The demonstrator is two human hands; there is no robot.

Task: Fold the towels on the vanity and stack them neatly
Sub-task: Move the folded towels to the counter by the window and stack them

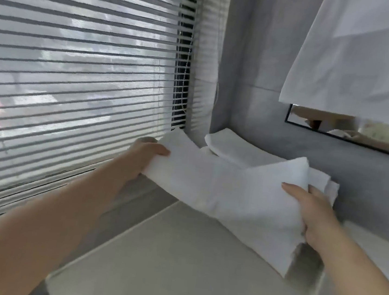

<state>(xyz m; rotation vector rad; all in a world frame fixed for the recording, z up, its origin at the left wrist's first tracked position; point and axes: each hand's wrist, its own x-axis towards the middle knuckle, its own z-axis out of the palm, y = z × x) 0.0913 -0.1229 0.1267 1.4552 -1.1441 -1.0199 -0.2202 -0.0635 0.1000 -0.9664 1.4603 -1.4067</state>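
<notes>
A person's left hand and right hand grip opposite ends of a folded white towel, its long axis running from centre-left to lower right, just in front of the folded stack at centre frame.

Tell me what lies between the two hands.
In the head view, the white towel spans the gap, gripped at its ends by the left hand and right hand.

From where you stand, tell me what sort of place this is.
Probably a bathroom or dressing corner: a pale vanity top, a wall mirror partly under a cloth, folded towels in the corner, blinds beside. The left hand and right hand hold another towel.
</notes>
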